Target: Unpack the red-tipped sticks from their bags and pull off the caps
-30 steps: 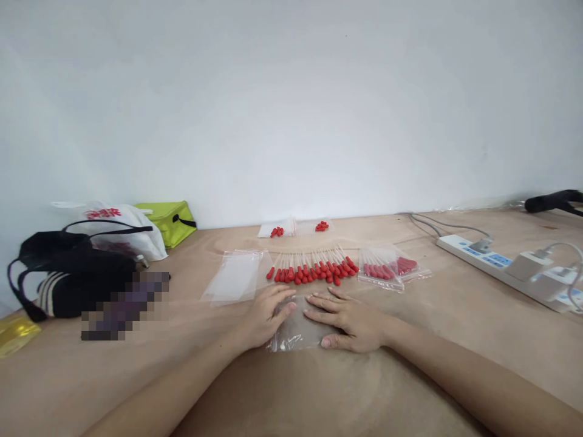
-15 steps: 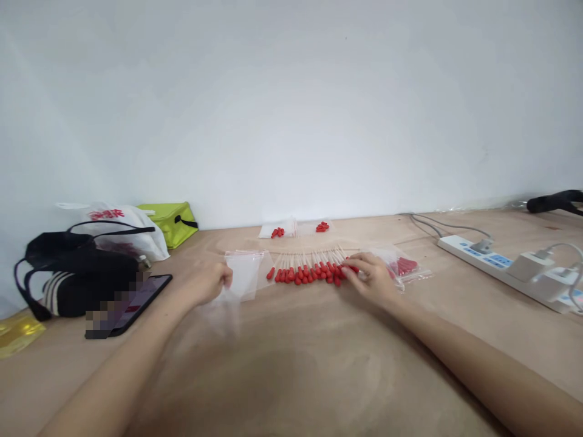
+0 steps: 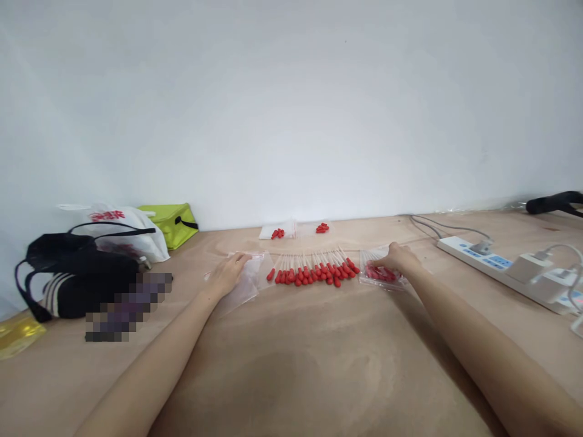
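Two hands at either end of one row of red-tipped sticks point(image 3: 307, 274).
With the row as the clock's centre, the left hand point(image 3: 228, 274) is at nine, fingers mostly extended over clear bags point(image 3: 243, 292), their number unclear; the right hand point(image 3: 404, 260), at three, bends its fingers onto filled bags point(image 3: 381, 276), partly hidden, so uncounted. Whether either grips, I cannot tell. Two packets of red pieces point(image 3: 268, 232) lie at twelve; the sticks overlap too much to count. Half a second ago the left hand was a fist and the right was at the row's end; the row has not moved.
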A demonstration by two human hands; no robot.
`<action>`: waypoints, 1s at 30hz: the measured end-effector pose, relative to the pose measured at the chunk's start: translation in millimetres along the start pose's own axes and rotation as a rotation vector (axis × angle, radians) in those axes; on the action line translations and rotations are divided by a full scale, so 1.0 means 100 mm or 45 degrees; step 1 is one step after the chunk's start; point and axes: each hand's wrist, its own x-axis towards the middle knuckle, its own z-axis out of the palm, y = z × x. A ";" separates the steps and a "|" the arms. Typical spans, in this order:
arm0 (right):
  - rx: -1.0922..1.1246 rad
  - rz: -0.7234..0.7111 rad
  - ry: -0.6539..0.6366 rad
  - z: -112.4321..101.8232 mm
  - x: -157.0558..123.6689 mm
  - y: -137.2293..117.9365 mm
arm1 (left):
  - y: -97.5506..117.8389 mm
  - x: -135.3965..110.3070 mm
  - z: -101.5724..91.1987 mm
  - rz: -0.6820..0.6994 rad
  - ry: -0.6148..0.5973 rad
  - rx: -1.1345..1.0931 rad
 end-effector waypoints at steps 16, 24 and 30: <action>0.738 -0.163 0.165 -0.35 -0.06 -0.05 | 1.51 -0.58 -0.32 0.327 -0.079 -1.152; 1.723 -0.510 0.232 0.03 -1.33 -0.68 | 1.60 -0.47 -0.22 -0.467 -0.472 -2.261; 1.540 -0.774 0.068 0.51 -1.70 -0.63 | 1.53 -0.46 -0.30 -0.305 -0.651 -2.003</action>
